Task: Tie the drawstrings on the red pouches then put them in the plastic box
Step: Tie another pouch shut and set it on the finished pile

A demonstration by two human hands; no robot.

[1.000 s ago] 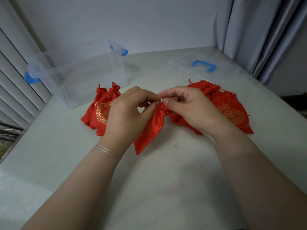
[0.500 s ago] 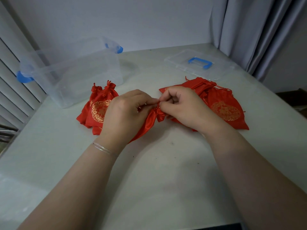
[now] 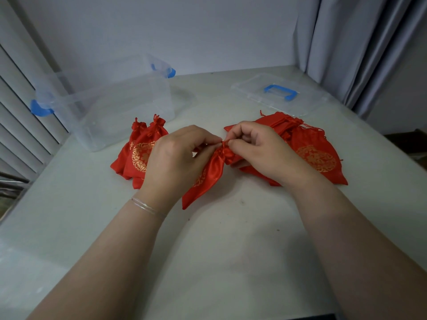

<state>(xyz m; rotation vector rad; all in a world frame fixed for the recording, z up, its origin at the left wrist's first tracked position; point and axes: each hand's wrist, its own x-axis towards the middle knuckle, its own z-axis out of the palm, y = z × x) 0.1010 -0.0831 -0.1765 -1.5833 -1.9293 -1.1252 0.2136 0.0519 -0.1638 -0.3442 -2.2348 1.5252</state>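
Observation:
A red satin pouch (image 3: 209, 176) with gold print hangs between my hands above the table, its neck gathered. My left hand (image 3: 175, 158) and my right hand (image 3: 256, 148) both pinch the drawstring at the pouch's neck, fingertips almost touching. A small heap of red pouches with gathered, tied tops (image 3: 138, 151) lies to the left, partly behind my left hand. A flatter pile of red pouches (image 3: 316, 155) with loose strings lies to the right, partly behind my right hand. The clear plastic box (image 3: 111, 109) with blue latches stands open at the back left.
The box's clear lid (image 3: 277, 93) with a blue handle lies flat at the back right. Grey curtains (image 3: 360, 49) hang at the right, window blinds (image 3: 20, 125) at the left. The pale table (image 3: 219, 250) stretches toward me.
My fingertips have drawn closer together at the pouch's neck, and the pouch's body hangs lower and more in view below my left hand. The piles and box are unchanged.

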